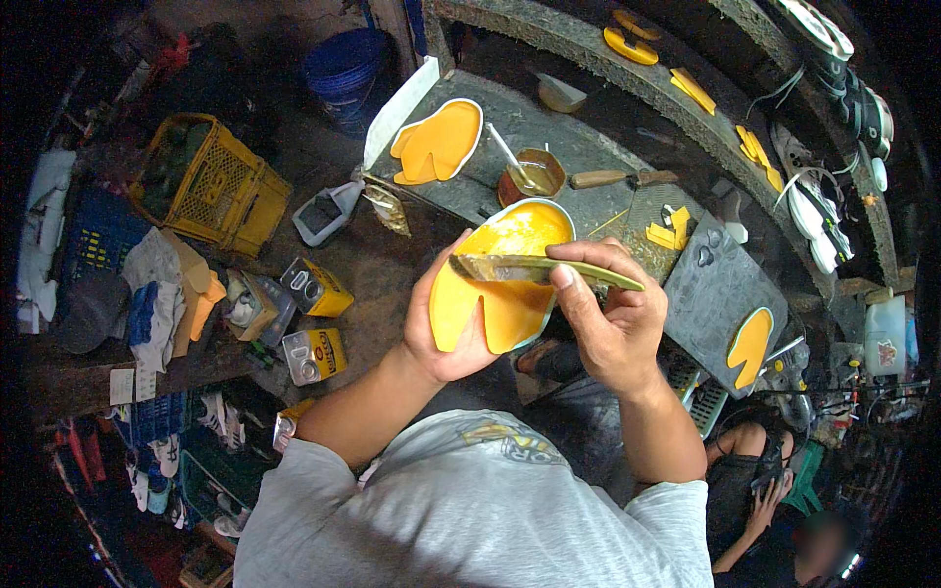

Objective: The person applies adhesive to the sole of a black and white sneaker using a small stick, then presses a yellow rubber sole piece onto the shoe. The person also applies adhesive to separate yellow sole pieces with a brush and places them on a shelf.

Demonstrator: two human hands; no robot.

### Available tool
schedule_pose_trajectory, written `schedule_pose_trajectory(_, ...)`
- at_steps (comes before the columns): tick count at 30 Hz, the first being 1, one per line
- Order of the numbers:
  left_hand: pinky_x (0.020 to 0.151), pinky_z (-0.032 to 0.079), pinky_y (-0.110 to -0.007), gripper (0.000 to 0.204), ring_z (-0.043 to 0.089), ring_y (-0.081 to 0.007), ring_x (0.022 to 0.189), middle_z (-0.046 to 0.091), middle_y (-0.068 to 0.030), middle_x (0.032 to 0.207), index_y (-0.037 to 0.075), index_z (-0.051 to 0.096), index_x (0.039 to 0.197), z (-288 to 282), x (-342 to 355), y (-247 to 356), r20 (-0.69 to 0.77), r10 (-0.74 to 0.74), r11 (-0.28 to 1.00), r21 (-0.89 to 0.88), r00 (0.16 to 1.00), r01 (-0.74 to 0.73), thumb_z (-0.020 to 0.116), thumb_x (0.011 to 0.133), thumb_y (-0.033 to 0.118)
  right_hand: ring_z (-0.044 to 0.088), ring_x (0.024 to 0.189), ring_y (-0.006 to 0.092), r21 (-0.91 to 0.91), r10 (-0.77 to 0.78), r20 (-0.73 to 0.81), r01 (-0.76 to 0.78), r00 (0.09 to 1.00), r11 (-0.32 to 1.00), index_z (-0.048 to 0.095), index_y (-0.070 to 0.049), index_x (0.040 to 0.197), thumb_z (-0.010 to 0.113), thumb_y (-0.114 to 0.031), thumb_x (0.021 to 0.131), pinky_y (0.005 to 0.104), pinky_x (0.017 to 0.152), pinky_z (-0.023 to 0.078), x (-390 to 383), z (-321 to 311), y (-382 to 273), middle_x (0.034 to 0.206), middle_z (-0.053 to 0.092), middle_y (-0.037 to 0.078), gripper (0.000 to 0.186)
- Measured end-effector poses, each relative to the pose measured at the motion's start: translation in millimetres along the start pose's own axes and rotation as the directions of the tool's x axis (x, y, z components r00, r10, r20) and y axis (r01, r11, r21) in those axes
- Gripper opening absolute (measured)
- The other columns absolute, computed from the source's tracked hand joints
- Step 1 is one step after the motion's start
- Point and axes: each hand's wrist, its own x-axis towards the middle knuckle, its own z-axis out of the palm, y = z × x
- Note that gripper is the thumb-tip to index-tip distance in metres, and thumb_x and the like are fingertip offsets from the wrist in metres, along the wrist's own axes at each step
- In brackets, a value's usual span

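My left hand (438, 338) is closed on a yellow shoe upper piece (458, 304) with a pale edge and a notch cut into its near side. A wet gloss covers the far part of that piece. My right hand (619, 328) grips the greenish handle of a flat brush (515, 267), thumb on one side and fingers on the other. The bristles lie on the yellow piece toward its left edge. Just beyond stands an open pot (552, 169) of amber liquid with a pale stick leaning in it.
Another yellow upper piece (446, 137) lies farther left on the grey bench (598, 127). A wooden-handled tool (600, 178) and yellow scraps (668, 231) lie to the right. A dark board (720, 274) bears one more yellow piece (751, 343). A person (760, 505) sits at the lower right.
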Motion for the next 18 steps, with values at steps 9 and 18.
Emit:
schedule_pose_trajectory(9, 0.116, 0.039, -0.049, 0.066, 0.055, -0.0329, 0.133, 0.056, -0.0182, 0.144, 0.005, 0.047, 0.148, 3.3, 1.9, 0.6, -0.002, -0.006, 0.999, -0.037, 1.0, 0.006, 0.03, 0.107, 0.054, 0.058, 0.072, 0.0183, -0.009, 0.028, -0.002, -0.028, 1.0, 1.0, 0.075, -0.006, 0.103, 0.076, -0.009, 0.086, 0.0331, 0.072, 0.041, -5.2, 8.4, -8.0, 0.081, 0.068, 0.006, 0.017)
schedule_pose_trajectory(18, 0.112, 0.043, -0.053, 0.079, 0.058, -0.0346, 0.129, 0.058, -0.0156, 0.142, 0.009, 0.047, 0.148, 10.7, 4.6, 0.5, -0.095, 0.068, 0.997, 0.026, 0.993, -0.066, 0.033, 0.101, 0.07, 0.058, 0.078, 0.0175, -0.06, -0.076, 0.09, 0.081, 0.993, 0.995, 0.074, 0.001, 0.104, 0.073, -0.003, 0.089, 0.0307, 0.075, 0.042, -7.9, 4.9, -14.0, 0.085, 0.068, 0.008, 0.016)
